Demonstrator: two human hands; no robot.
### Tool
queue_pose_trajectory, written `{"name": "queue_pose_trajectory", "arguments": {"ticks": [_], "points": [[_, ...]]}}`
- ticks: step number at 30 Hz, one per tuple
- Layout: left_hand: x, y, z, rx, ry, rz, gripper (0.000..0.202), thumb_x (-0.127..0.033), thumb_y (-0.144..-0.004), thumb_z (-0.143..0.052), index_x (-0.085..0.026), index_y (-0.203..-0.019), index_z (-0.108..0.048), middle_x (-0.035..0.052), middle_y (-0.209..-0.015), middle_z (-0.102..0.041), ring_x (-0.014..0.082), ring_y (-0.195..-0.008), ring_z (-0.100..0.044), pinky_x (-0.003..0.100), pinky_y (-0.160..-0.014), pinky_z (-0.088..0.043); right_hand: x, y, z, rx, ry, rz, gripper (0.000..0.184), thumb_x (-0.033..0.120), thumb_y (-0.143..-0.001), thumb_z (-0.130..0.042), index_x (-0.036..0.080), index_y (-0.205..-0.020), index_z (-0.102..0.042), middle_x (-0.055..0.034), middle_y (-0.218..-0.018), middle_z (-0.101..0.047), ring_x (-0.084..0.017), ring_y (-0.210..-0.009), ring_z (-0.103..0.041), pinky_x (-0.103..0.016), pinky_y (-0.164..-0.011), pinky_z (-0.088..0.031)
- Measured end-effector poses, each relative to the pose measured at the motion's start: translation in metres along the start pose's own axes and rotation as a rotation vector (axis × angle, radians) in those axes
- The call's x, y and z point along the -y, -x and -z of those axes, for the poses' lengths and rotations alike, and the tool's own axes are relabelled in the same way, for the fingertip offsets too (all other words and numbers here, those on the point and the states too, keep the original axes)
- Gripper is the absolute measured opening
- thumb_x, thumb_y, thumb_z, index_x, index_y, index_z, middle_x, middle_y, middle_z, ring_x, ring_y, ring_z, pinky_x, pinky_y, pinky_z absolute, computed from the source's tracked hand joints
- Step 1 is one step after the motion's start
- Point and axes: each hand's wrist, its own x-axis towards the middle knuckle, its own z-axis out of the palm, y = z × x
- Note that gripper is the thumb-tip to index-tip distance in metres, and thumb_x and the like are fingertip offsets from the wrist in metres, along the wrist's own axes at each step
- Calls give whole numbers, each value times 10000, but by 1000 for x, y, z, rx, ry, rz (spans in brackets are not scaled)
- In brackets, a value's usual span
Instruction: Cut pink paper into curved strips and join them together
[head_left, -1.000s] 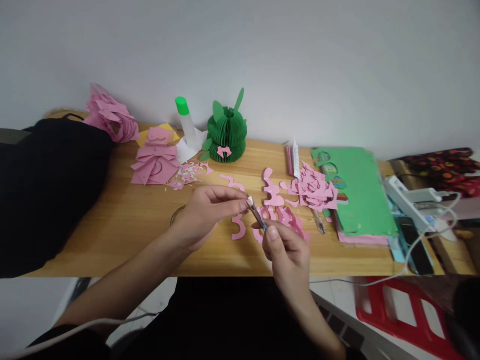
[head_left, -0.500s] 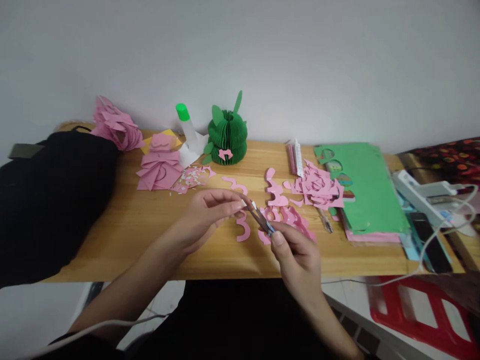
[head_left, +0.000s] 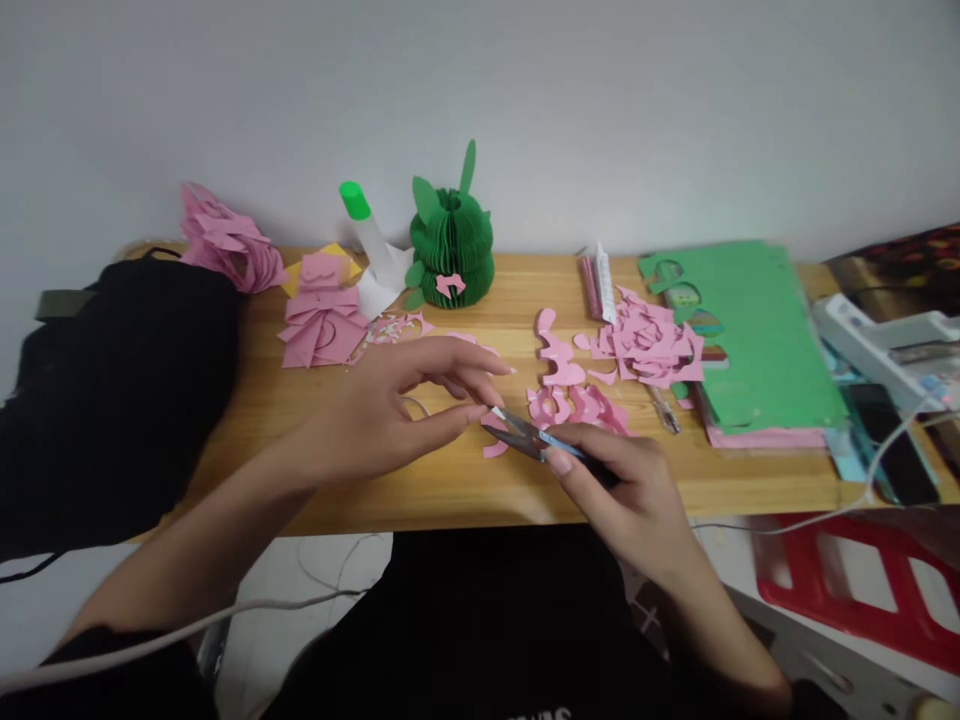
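My right hand is closed around a pair of scissors, whose blades point left and stand slightly apart. A small white bit shows at the tip of the upper blade; whether it is paper or a glint I cannot tell. My left hand is beside the blade tips, thumb and fingers apart, with its thumb tip close to that white bit. Wavy pink paper cut-outs lie behind the scissors, some partly hidden by my hands. Farther back stands a green pleated paper figure with a pink piece on its front.
A glue bottle with a green cap, folded pink papers and a black bag are on the left. Pink scraps, green sheets, a phone and a white power strip occupy the right.
My left fingers have spread from a pinch near the blade tips. The scissors have tilted flatter, and the whole view has shifted slightly.
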Motion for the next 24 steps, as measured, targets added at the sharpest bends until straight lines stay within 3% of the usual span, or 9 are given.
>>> {"name": "queue_pose_trajectory", "arguments": {"ticks": [4, 10, 13, 16, 19, 22, 24], "points": [[-2, -2, 1, 25, -224, -124, 203, -235, -830, -711, -199, -1023, -659, -13, -840, -756, 123, -758, -705, 233, -786, -552, -1, 0, 0, 44, -25, -47, 287, 340, -921, -561, 129, -843, -739, -22, -604, -666, -100, -482, -521, -213, -448, -387], [0, 0, -2, 49, -415, -312, 147, -148, -879, -626, -214, -1008, -645, -13, -836, -732, 127, -799, -690, 237, -753, -519, -2, 1, 0, 107, -82, -107, 318, 381, -919, -556, 140, -812, -734, -23, -627, -658, -101, -505, -504, -221, -465, -378], [1, 3, -3, 65, -452, -303, 187, -124, -887, -598, -213, -1049, -632, -11, -845, -729, 134, -815, -681, 254, -771, -508, -3, 1, 1, 132, -83, -149, 328, 402, -913, -556, 145, -810, -733, -21, -624, -646, -103, -509, -493, -227, -465, -366], [6, 8, -4, -18, -287, -90, 241, -146, -842, -661, -205, -1073, -623, -30, -790, -715, 125, -789, -681, 258, -807, -509, -8, 2, 3, 144, -105, -211, 312, 412, -899, -569, 158, -830, -736, -19, -634, -645, -113, -530, -503, -237, -485, -370], [19, 14, -11, -137, 81, 263, 338, -203, -749, -753, -192, -1057, -614, -37, -739, -702, 122, -703, -679, 241, -700, -524, -17, 2, -3, 87, -260, -326, 283, 430, -854, -616, 176, -795, -726, -11, -627, -634, -119, -547, -514, -244, -503, -380], [33, 21, -23, -147, 457, 564, 408, -225, -677, -796, -185, -1037, -608, -29, -738, -719, 124, -694, -687, 234, -672, -528, -23, -4, -20, -25, -520, -495, 289, 466, -762, -692, 182, -816, -709, 8, -602, -619, -114, -518, -505, -246, -494, -390], [39, 24, -32, -140, 605, 681, 431, -221, -650, -813, -185, -1032, -617, -21, -769, -737, 124, -736, -698, 242, -732, -532, -24, -10, -34, -17, -598, -574, 298, 443, -701, -735, 179, -838, -711, -3, -645, -658, -126, -550, -544, -259, -532, -429]]}}
